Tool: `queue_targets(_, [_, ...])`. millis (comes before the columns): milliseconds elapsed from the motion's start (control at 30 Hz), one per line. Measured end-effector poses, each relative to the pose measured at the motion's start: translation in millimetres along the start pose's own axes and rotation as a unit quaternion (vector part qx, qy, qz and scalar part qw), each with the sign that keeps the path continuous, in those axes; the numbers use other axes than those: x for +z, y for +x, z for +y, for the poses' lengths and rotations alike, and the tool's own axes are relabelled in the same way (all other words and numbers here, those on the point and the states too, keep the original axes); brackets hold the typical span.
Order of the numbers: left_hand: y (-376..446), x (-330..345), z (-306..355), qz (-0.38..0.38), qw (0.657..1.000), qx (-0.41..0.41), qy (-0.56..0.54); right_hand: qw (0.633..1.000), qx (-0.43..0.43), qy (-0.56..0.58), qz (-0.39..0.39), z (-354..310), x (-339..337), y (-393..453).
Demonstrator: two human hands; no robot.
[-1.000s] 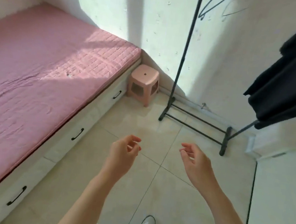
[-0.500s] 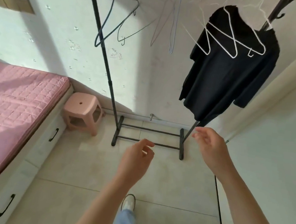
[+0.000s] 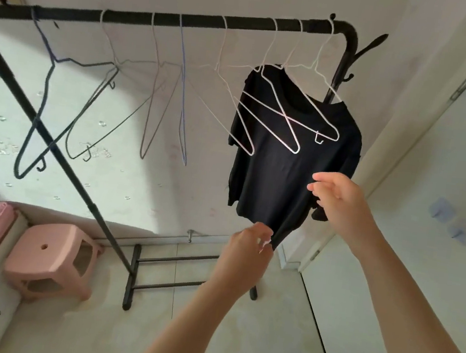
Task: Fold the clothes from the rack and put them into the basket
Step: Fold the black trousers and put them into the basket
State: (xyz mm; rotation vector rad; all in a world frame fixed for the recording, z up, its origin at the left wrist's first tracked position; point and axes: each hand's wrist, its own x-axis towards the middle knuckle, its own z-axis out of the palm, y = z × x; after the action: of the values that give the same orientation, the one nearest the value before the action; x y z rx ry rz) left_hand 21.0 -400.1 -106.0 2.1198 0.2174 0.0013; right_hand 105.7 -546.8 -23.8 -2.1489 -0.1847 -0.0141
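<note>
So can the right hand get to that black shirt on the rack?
Probably yes. The right hand is already in front of the shirt, fingers relaxed and holding nothing, with nothing between them; only empty hangers dangle higher up.

head view only: tilted up at rack (image 3: 169, 20), close, hands' reach away.

Two bare forearms in view, no sleeves down to the frame edge. Left hand (image 3: 245, 255) and right hand (image 3: 341, 202) bare: no gloves, rings, watch or wristband visible. Nothing else of the body in frame.
</note>
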Motion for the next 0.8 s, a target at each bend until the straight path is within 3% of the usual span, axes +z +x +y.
queue_targets(167, [59.9, 32.0, 39.9, -0.009, 0.999, 0.039, 0.003, 0.999, -0.026, -0.01, 0.028, 2.6, -27.2, 71.8])
queue_targets(467, [155.9, 83.2, 120.0, 0.072, 0.995, 0.067, 0.005, 0.995, -0.082, -0.004, 0.065, 4.4, -69.8, 195.8])
queue_targets(800, [227.6, 109.8, 171.8, 0.139, 0.974, 0.151, 0.094, 0.992, -0.112, -0.052, -0.012, -12.8, -77.4, 277.8])
